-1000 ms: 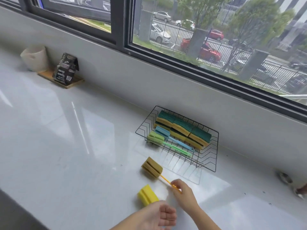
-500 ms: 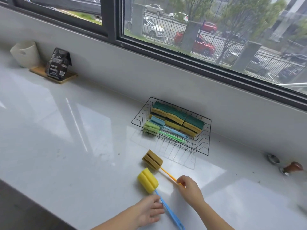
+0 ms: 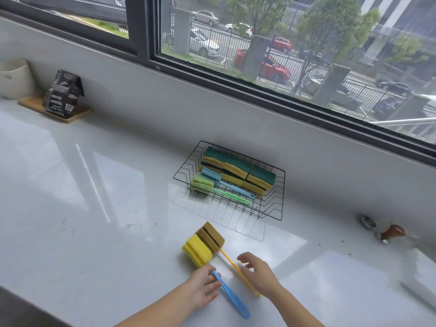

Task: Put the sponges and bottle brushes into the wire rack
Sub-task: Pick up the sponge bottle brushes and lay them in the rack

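Note:
A black wire rack (image 3: 274, 208) stands on the white counter by the wall. It holds several green-and-yellow sponges (image 3: 238, 167), a blue bottle brush (image 3: 211, 174) and a green bottle brush (image 3: 201, 184). In front of the rack lie two more brushes, heads touching. One is a yellow-headed bottle brush (image 3: 197, 251) with a blue handle, the other a brown-headed bottle brush (image 3: 211, 236) with a yellow handle. My left hand (image 3: 203, 289) pinches the blue handle close to the head. My right hand (image 3: 257, 272) curls loosely over the yellow handle, thumb lifted.
Far left stand a white cup (image 3: 14, 79) and a black carton (image 3: 64, 93) on a wooden board (image 3: 73, 116). At the right lie a brown-knobbed metal tool (image 3: 392, 232) and a small metal piece (image 3: 368, 220). A low wall and window run behind the rack.
The yellow-headed brush has slid up beside the brown-headed one, so their heads now touch. My left hand has taken hold of its blue handle. My right hand has stayed on the yellow handle.

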`<act>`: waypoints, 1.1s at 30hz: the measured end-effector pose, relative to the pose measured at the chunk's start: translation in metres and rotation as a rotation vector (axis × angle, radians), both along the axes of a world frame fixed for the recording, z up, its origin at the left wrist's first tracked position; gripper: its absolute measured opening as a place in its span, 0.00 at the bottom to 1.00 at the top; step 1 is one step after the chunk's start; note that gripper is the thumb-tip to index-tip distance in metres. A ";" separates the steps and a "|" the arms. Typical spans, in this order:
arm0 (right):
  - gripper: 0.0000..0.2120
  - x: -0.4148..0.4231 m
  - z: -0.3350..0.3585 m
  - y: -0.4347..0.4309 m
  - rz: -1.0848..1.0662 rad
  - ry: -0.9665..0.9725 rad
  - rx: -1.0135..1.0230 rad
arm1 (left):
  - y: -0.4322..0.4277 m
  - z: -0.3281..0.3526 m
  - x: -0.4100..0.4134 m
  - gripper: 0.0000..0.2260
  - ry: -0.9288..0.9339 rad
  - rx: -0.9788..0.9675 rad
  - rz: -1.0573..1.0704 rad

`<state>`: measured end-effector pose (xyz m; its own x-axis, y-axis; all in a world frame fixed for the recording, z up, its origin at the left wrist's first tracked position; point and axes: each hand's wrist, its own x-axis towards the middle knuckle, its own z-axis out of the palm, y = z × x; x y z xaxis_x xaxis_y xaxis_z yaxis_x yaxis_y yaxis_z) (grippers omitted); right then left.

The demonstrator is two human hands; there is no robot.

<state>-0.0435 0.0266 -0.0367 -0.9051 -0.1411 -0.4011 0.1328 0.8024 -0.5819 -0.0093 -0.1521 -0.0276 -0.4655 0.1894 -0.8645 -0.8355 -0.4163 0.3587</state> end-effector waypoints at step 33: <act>0.15 -0.180 0.088 -0.047 -0.080 0.369 -0.085 | 0.010 0.063 -0.189 0.11 0.373 0.205 0.331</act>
<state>-0.2236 -0.0199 0.0513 -0.9959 -0.0832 -0.0364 -0.0379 0.7445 -0.6666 -0.1988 -0.1421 0.0352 -0.7973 0.1281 -0.5899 -0.4792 -0.7285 0.4896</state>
